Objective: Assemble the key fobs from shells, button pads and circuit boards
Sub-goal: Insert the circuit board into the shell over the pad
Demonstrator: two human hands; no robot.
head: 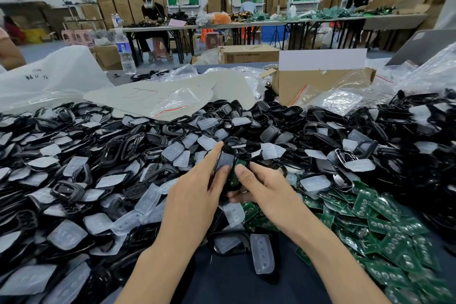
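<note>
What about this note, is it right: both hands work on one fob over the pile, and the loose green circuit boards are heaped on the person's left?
Not quite. The head view shows the loose green circuit boards heaped on the person's right, not left. The left hand and right hand do work on one fob over the pile.

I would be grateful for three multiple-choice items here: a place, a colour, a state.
1. The heap of green printed circuit boards lies: A) right of the hands B) left of them C) on the floor
2. The soft rubber button pads are: A) red B) translucent white C) yellow
3. The right hand: A) lies flat B) pinches a small green circuit board C) grips a screwdriver
Answers: A, it fills the right foreground; B, they look milky; B, thumb and fingers clamp the board beside the black plastic shell in the left hand.
</note>
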